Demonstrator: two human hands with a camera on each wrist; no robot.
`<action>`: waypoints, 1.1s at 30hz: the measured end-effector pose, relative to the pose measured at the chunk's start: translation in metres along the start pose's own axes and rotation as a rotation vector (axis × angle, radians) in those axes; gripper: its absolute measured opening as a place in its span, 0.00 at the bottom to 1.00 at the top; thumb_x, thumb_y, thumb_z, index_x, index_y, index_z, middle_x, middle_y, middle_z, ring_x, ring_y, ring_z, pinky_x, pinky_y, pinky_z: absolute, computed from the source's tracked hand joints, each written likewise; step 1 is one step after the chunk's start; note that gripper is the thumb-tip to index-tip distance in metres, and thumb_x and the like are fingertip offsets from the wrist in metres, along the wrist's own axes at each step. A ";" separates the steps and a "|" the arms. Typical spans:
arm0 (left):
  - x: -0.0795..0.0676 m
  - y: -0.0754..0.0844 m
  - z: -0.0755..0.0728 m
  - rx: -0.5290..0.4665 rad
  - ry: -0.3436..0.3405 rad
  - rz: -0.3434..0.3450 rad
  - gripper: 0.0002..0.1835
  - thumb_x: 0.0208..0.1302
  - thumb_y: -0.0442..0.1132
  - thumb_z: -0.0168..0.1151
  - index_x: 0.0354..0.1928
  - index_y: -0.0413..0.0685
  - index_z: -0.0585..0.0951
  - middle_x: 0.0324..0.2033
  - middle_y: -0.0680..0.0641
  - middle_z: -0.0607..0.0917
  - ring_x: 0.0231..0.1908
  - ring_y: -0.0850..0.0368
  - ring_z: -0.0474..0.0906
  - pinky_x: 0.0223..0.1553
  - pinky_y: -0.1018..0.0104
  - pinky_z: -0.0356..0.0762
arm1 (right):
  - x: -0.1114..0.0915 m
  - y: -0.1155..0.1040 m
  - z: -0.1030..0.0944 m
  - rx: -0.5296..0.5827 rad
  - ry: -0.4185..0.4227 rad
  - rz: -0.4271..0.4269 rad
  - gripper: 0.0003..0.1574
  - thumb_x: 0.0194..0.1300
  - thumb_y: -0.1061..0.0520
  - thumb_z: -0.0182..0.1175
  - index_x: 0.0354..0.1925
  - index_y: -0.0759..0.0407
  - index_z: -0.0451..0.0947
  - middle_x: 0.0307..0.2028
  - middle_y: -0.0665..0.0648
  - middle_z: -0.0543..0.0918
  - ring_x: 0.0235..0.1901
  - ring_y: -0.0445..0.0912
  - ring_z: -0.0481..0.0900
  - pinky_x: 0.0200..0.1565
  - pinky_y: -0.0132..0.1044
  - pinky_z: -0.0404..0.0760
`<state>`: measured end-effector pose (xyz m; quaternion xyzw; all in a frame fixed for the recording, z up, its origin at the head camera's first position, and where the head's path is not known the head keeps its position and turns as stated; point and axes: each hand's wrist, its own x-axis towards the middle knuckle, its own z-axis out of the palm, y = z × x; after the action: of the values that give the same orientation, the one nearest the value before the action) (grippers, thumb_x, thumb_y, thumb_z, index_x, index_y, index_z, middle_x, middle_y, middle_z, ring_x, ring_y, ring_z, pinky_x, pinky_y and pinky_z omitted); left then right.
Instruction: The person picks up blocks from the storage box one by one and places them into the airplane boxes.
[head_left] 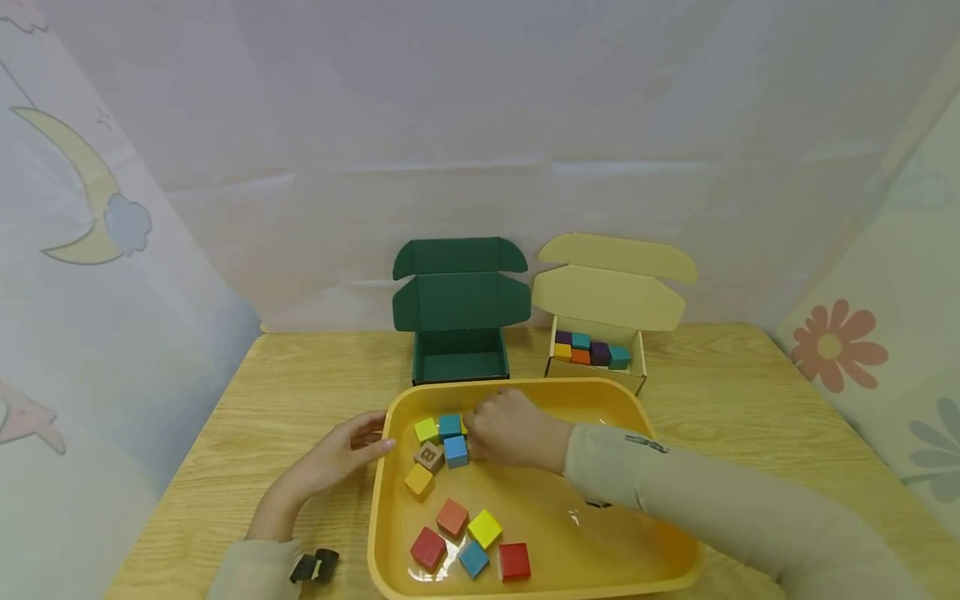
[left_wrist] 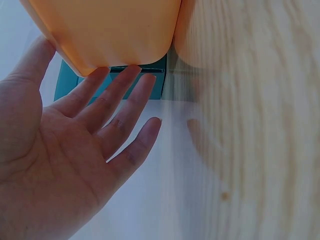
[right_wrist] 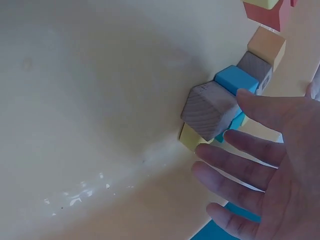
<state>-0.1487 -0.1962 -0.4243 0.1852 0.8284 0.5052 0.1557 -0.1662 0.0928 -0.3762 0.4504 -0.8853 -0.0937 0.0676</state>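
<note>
Right hand: My right hand [head_left: 510, 429] was inside the yellow tray [head_left: 555, 508], toward its far left corner, thumb and fingers apart at a plain wooden cube [right_wrist: 207, 110]; whether they pinched it, I couldn't tell.
Wooden cube: It was in the tray's far left part; my own hand hid it from the head view.
Half-covered neighbour: In the same part of the tray, a yellow cube [head_left: 464, 425] showed as a mere sliver between my hand and a teal cube [head_left: 450, 427].
Left hand: My left hand [head_left: 341, 454] was at the tray's left side, thumb by the rim, fingers loosely spread; how firmly they touched, I couldn't see.
Green box: Beyond the tray stood a green box [head_left: 461, 367], its base cut off by the tray's far rim.
Dark object: Left of the tray, beside my sleeve [head_left: 255, 571], something black [head_left: 326, 565] was too murky to identify.
</note>
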 end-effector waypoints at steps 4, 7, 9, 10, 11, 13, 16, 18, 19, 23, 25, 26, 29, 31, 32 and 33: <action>0.000 0.002 -0.001 -0.007 -0.008 0.014 0.31 0.73 0.46 0.58 0.69 0.34 0.66 0.62 0.34 0.74 0.58 0.39 0.75 0.58 0.46 0.75 | 0.002 -0.002 0.002 0.008 -0.073 0.030 0.15 0.67 0.43 0.64 0.38 0.53 0.83 0.23 0.48 0.80 0.21 0.42 0.72 0.25 0.30 0.69; 0.000 0.002 -0.002 -0.006 -0.009 0.018 0.31 0.73 0.45 0.58 0.69 0.33 0.66 0.62 0.34 0.74 0.58 0.40 0.75 0.58 0.47 0.75 | 0.003 -0.003 0.003 0.003 -0.103 0.037 0.15 0.67 0.43 0.64 0.40 0.53 0.84 0.24 0.48 0.81 0.21 0.42 0.73 0.26 0.30 0.71; 0.000 0.001 -0.001 -0.001 -0.002 0.008 0.31 0.73 0.46 0.58 0.69 0.34 0.66 0.62 0.35 0.75 0.57 0.40 0.75 0.58 0.47 0.75 | 0.004 -0.004 0.004 -0.001 -0.109 0.036 0.15 0.67 0.44 0.64 0.41 0.53 0.84 0.25 0.48 0.82 0.21 0.42 0.72 0.26 0.30 0.71; -0.001 0.001 -0.001 -0.002 0.001 0.003 0.30 0.73 0.46 0.58 0.69 0.35 0.67 0.62 0.35 0.75 0.57 0.40 0.75 0.58 0.47 0.75 | 0.004 -0.005 0.005 -0.004 -0.109 0.034 0.15 0.67 0.44 0.64 0.42 0.53 0.84 0.25 0.48 0.83 0.21 0.42 0.73 0.26 0.30 0.71; -0.001 0.000 -0.001 -0.002 0.002 0.002 0.30 0.73 0.46 0.58 0.69 0.35 0.67 0.62 0.35 0.75 0.57 0.40 0.75 0.58 0.46 0.75 | 0.004 -0.005 0.006 -0.003 -0.111 0.033 0.15 0.68 0.45 0.63 0.43 0.53 0.84 0.26 0.48 0.83 0.21 0.42 0.73 0.26 0.29 0.71; -0.001 0.000 -0.001 0.001 0.004 0.001 0.30 0.73 0.46 0.58 0.69 0.35 0.67 0.61 0.35 0.75 0.57 0.40 0.75 0.57 0.47 0.75 | 0.005 -0.006 0.008 -0.003 -0.116 0.032 0.14 0.68 0.46 0.63 0.44 0.53 0.83 0.27 0.49 0.84 0.22 0.42 0.74 0.27 0.30 0.72; -0.001 -0.001 -0.001 -0.001 0.007 -0.003 0.30 0.73 0.46 0.58 0.69 0.35 0.67 0.62 0.35 0.75 0.57 0.40 0.75 0.57 0.47 0.75 | 0.006 -0.007 0.010 -0.007 -0.123 0.034 0.13 0.68 0.47 0.62 0.44 0.53 0.83 0.27 0.49 0.84 0.22 0.42 0.74 0.27 0.30 0.73; -0.001 -0.001 -0.001 0.000 0.007 -0.003 0.30 0.73 0.46 0.58 0.69 0.35 0.67 0.62 0.35 0.75 0.58 0.40 0.75 0.57 0.47 0.76 | 0.007 -0.007 0.011 -0.009 -0.124 0.036 0.13 0.68 0.47 0.62 0.43 0.53 0.82 0.27 0.49 0.83 0.22 0.42 0.74 0.27 0.30 0.73; -0.002 -0.001 -0.001 -0.001 0.007 -0.003 0.30 0.73 0.46 0.58 0.69 0.35 0.67 0.62 0.35 0.74 0.58 0.39 0.75 0.58 0.47 0.76 | 0.007 -0.007 0.012 -0.012 -0.123 0.037 0.12 0.68 0.47 0.62 0.43 0.53 0.82 0.26 0.49 0.83 0.22 0.42 0.74 0.26 0.30 0.73; -0.002 0.000 -0.001 -0.009 0.004 -0.004 0.30 0.73 0.45 0.58 0.69 0.35 0.66 0.63 0.34 0.74 0.58 0.38 0.74 0.58 0.47 0.75 | 0.006 -0.007 0.013 -0.018 -0.111 0.039 0.12 0.68 0.48 0.62 0.43 0.53 0.82 0.25 0.49 0.82 0.21 0.42 0.73 0.25 0.30 0.71; -0.002 0.001 -0.001 -0.008 0.004 -0.005 0.30 0.73 0.45 0.59 0.69 0.35 0.67 0.63 0.34 0.74 0.59 0.38 0.74 0.58 0.46 0.75 | 0.006 -0.007 0.013 -0.019 -0.108 0.040 0.11 0.68 0.48 0.62 0.43 0.53 0.82 0.25 0.49 0.82 0.20 0.42 0.72 0.25 0.30 0.70; -0.001 0.001 -0.001 -0.008 0.004 -0.004 0.30 0.73 0.45 0.58 0.69 0.35 0.67 0.63 0.35 0.74 0.58 0.38 0.74 0.58 0.46 0.75 | 0.006 -0.007 0.014 -0.018 -0.108 0.041 0.11 0.68 0.48 0.62 0.43 0.53 0.82 0.25 0.49 0.82 0.20 0.42 0.72 0.25 0.30 0.70; -0.001 0.001 -0.001 -0.002 0.004 -0.003 0.30 0.73 0.46 0.58 0.69 0.35 0.67 0.62 0.35 0.74 0.58 0.39 0.74 0.58 0.47 0.75 | 0.006 -0.007 0.013 -0.016 -0.110 0.043 0.12 0.68 0.48 0.62 0.44 0.53 0.82 0.25 0.49 0.82 0.21 0.42 0.72 0.26 0.30 0.71; -0.001 0.001 -0.001 -0.001 0.006 -0.002 0.30 0.73 0.46 0.58 0.69 0.35 0.67 0.62 0.35 0.75 0.58 0.39 0.75 0.58 0.47 0.75 | 0.005 -0.007 0.013 -0.016 -0.109 0.044 0.12 0.69 0.48 0.62 0.44 0.53 0.82 0.25 0.49 0.82 0.21 0.42 0.72 0.26 0.30 0.70; -0.001 0.001 -0.001 0.000 0.006 -0.001 0.30 0.73 0.46 0.58 0.69 0.35 0.67 0.62 0.35 0.75 0.58 0.39 0.75 0.58 0.47 0.75 | 0.005 -0.007 0.013 -0.017 -0.105 0.043 0.11 0.68 0.48 0.62 0.43 0.52 0.82 0.24 0.48 0.81 0.20 0.42 0.72 0.25 0.30 0.70; -0.001 0.002 -0.001 0.002 0.005 0.000 0.30 0.73 0.46 0.59 0.69 0.35 0.67 0.62 0.35 0.75 0.58 0.39 0.75 0.58 0.47 0.75 | 0.005 -0.007 0.012 -0.018 -0.103 0.044 0.12 0.68 0.48 0.62 0.43 0.52 0.83 0.24 0.48 0.81 0.20 0.42 0.72 0.25 0.30 0.70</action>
<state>-0.1481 -0.1963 -0.4227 0.1838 0.8293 0.5050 0.1533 -0.1658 0.0858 -0.3897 0.4248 -0.8964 -0.1232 0.0283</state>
